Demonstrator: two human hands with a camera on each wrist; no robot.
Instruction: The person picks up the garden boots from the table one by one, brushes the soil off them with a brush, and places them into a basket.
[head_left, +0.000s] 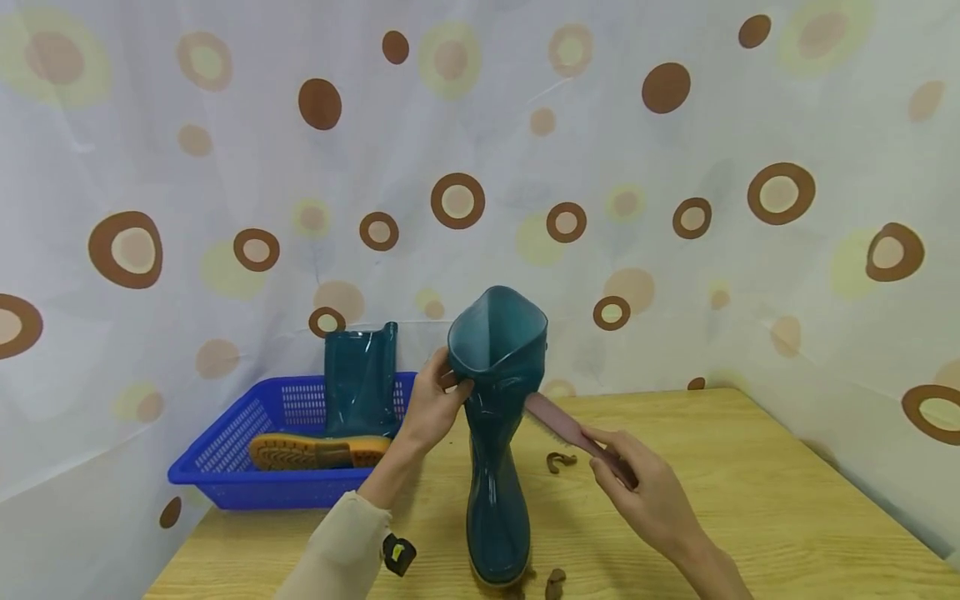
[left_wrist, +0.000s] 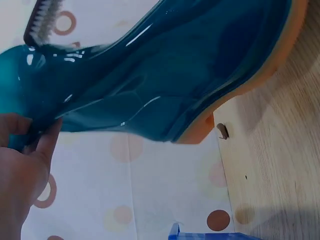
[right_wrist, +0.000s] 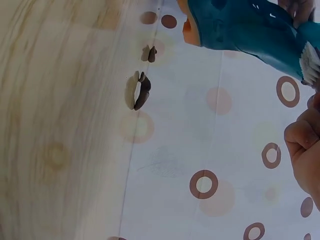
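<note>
A glossy teal rubber boot (head_left: 495,492) with a tan sole stands toe toward me in the head view, its opening tipped up. My left hand (head_left: 435,404) grips the boot's shaft just under the rim, thumb in front; the left wrist view shows the same hand (left_wrist: 25,165) pinching the shaft. My right hand (head_left: 648,483) holds a pink scrub brush (head_left: 558,421) by its handle. The brush's white bristles (left_wrist: 47,22) meet the upper shaft on the side away from my left hand, and the right wrist view shows these bristles (right_wrist: 310,62) against the teal surface.
At the left a blue plastic basket (head_left: 277,492) holds a second teal boot (head_left: 360,379) lying with its ridged tan sole (head_left: 300,452) outward. Brown lumps (head_left: 559,461) lie on the wooden table (head_left: 750,500), others near the boot's toe. A dotted curtain (head_left: 495,108) hangs behind.
</note>
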